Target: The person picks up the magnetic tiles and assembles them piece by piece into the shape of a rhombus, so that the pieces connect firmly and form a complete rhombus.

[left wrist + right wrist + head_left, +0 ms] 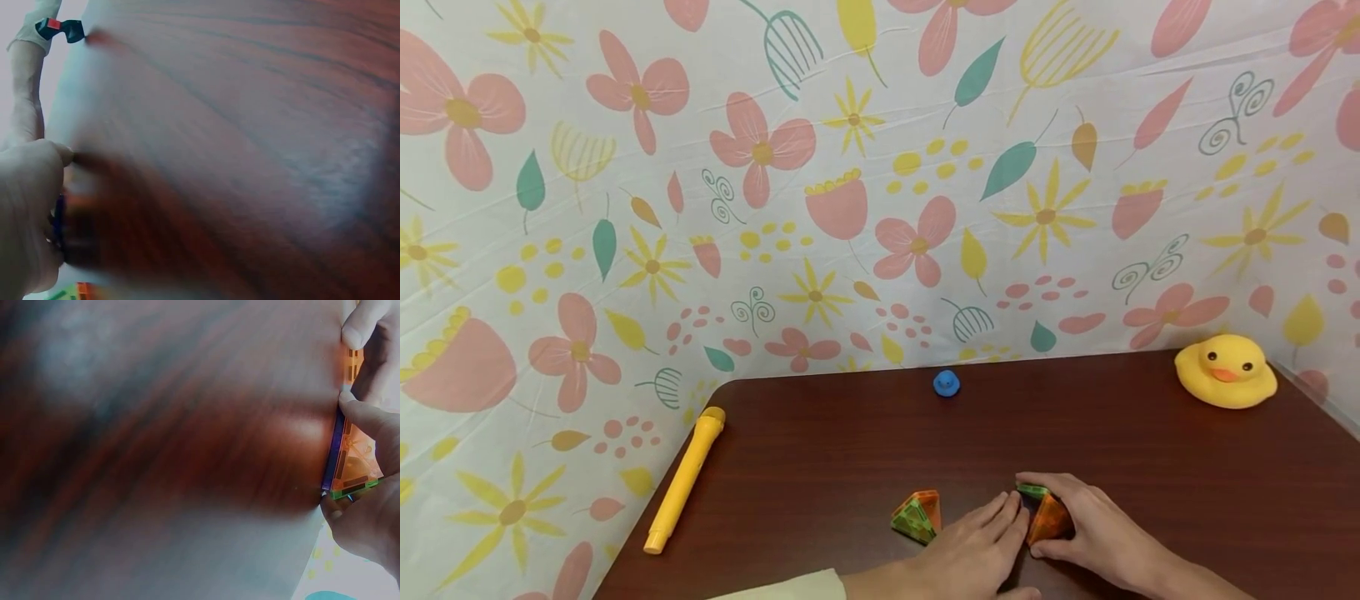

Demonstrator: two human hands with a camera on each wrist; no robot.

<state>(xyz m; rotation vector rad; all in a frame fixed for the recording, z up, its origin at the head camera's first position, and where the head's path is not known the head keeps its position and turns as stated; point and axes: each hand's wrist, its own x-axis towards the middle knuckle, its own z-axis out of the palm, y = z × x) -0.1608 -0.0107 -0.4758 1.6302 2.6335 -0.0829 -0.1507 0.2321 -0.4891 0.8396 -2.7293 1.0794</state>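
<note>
My right hand (pixel 1097 525) grips a pyramid of see-through magnetic tiles (pixel 1049 518), with the thumb at its near side and fingers at its far side. Orange and green faces show on it, and the right wrist view shows a dark blue bottom edge (pixel 334 450). My left hand (pixel 973 546) lies low over the table, fingers stretched out together, their tips close beside that pyramid; whether they touch it I cannot tell. A second green and orange tile pyramid (pixel 917 517) stands left of the left hand, partly hidden by it.
On the dark wooden table (pixel 820 442), a yellow microphone-shaped stick (pixel 685 483) lies along the left edge. A small blue duck (pixel 947 383) sits at the back edge, and a big yellow duck (pixel 1225 372) at the back right. Flower-printed cloth (pixel 880 167) hangs behind.
</note>
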